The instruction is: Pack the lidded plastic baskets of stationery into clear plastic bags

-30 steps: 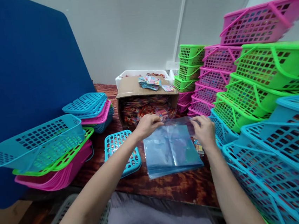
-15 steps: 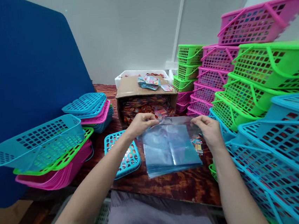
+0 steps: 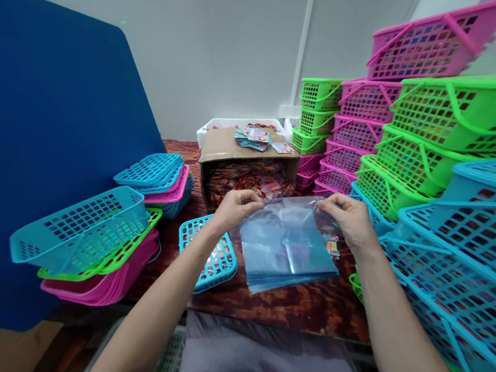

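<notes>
A clear plastic bag [image 3: 292,203] is stretched between my two hands above the table. My left hand [image 3: 238,209] pinches its upper left corner, and my right hand [image 3: 348,217] pinches the upper right one. Below and partly seen through the film, a stack of bluish clear plastic bags [image 3: 289,270] lies flat on the wooden table. To the left of the stack, near my left forearm, is a blue basket [image 3: 233,263] with a holed surface; the forearm covers part of it. A small colourful packet [image 3: 331,246] lies just left of my right wrist.
An open cardboard box [image 3: 222,146] full of small packets stands behind, with printed cards [image 3: 253,139] on top. Nested baskets [image 3: 81,231] are piled at the left beside a blue panel [image 3: 60,110]. Tall stacks of filled baskets [image 3: 420,152] crowd the right side.
The camera view has shifted slightly, so the surroundings sit a little further right. Both hands keep their pinch on the bag, with hardly any movement.
</notes>
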Available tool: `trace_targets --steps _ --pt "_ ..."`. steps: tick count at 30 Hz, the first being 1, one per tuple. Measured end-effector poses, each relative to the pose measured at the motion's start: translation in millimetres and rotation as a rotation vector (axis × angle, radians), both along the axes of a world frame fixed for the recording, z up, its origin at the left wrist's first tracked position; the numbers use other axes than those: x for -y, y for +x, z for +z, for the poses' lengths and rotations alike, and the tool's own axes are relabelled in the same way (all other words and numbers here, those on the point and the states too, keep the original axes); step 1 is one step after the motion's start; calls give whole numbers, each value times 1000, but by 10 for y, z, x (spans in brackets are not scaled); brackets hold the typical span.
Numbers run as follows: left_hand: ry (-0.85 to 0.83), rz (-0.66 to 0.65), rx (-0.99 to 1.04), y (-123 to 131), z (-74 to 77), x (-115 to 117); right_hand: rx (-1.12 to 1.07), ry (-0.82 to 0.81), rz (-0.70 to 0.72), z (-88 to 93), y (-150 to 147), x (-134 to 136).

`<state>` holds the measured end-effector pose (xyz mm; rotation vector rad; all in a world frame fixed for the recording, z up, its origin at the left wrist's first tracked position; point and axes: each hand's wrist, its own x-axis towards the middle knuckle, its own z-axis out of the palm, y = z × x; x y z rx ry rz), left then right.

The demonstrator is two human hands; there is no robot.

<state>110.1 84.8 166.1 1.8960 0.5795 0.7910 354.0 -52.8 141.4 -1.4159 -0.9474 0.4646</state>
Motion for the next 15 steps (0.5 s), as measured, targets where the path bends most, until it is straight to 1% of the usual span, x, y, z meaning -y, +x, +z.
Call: trace_targets --steps 4,8,12,15 --pt "4 46 -14 -34 5 3 20 30 -5 48 -43 -15" --pt "33 43 -21 -62 -25 -14 -8 -10 41 116 -130 -19" --pt "42 74 -35 -93 -65 -16 -45 -27 115 181 -206 2" --pt "47 138 -13 -116 -63 -75 -158 -103 217 178 -201 58"
